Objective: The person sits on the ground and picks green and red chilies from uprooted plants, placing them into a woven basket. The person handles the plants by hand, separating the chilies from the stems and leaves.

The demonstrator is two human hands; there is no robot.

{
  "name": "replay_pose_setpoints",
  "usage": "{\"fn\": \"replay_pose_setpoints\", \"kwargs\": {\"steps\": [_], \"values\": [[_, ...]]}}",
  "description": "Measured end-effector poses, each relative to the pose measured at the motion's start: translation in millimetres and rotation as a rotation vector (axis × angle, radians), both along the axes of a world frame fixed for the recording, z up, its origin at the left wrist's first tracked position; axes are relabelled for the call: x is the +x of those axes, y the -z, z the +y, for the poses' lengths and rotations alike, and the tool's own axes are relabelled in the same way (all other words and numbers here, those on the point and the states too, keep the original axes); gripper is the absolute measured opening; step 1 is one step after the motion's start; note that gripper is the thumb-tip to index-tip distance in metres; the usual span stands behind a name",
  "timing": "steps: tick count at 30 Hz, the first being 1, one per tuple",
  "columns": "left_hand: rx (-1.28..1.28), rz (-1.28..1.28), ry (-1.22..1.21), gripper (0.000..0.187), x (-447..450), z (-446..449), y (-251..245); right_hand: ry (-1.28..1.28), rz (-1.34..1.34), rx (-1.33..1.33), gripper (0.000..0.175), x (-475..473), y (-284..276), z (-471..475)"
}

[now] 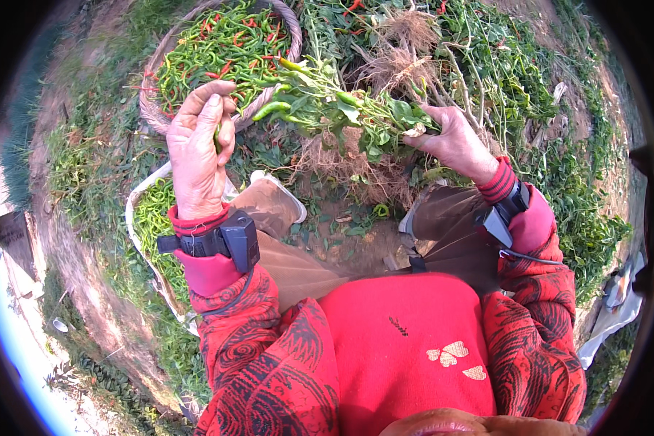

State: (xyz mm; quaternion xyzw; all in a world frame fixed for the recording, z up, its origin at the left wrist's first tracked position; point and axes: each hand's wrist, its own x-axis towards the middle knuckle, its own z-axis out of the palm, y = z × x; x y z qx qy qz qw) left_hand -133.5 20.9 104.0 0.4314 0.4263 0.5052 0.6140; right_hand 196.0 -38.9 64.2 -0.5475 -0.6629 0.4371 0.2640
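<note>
My right hand grips the stem end of a leafy chilli branch, which stretches leftward across the view. Several green chillies hang from its far end, one of them partly yellow. On the left, my left hand is raised with its fingers curled, in front of the near rim of a round woven basket. Part of a green chilli shows within the curled fingers; the rest of it is hidden. Green and red chillies fill the basket.
Uprooted chilli plants with bare roots lie heaped beyond my right hand. A pale-rimmed container of green chillies stands beside my left leg. My shoe rests on leaf-strewn soil. White plastic sheeting lies at far right.
</note>
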Motion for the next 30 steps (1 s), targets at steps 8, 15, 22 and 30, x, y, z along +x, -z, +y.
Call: {"fn": "replay_pose_setpoints", "kwargs": {"steps": [8,15,22,30], "values": [[0.064,0.353,0.044,0.024,10.5,-1.3,16.7,-0.187,-0.06,0.077,0.033,0.1,-1.8,-1.9],[-0.026,0.496,0.079,0.028,8.9,4.1,23.6,-0.13,0.35,-0.359,0.027,-2.2,-9.2,-7.2],[-0.077,-0.104,0.118,0.023,27.7,-6.2,17.4,-0.169,0.369,-0.431,0.034,-1.0,-21.0,-8.8],[0.066,0.002,0.111,0.014,18.2,-9.0,7.5,-0.193,0.358,-0.394,0.022,-2.1,-20.7,-8.1]]}}
